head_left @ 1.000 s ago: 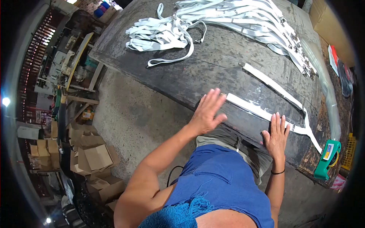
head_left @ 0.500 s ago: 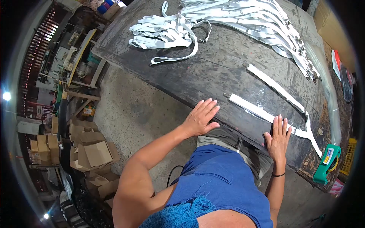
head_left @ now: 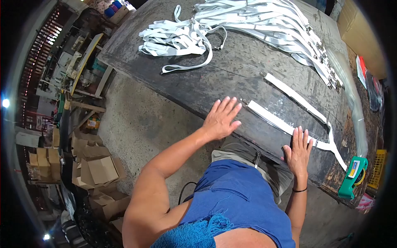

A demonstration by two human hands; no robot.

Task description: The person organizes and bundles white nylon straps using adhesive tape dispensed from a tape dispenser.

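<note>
A pair of white suspenders (head_left: 271, 118) lies spread in a Y on the dark table (head_left: 194, 89), two straps with metal clips pointing left. My right hand (head_left: 298, 151) lies flat, fingers extended, over the near strap beside its adjuster. Close to the near strap's clip, my left hand (head_left: 222, 120) is at the table edge, fingers stretched out and holding nothing. The tail of the suspenders runs to a green tape dispenser (head_left: 352, 177) at the right corner. What fixes that end cannot be seen clearly.
A large pile of white suspenders (head_left: 256, 18) with clips covers the far side, beside a looped bundle (head_left: 171, 39). Clear plastic film (head_left: 355, 107) stretches along the right edge. Open cardboard boxes (head_left: 101, 169) stand on the floor at left.
My left hand has moved slightly up and further onto the table, nearer the clip. My right hand stays on the strap. The whole view has shifted slightly.
</note>
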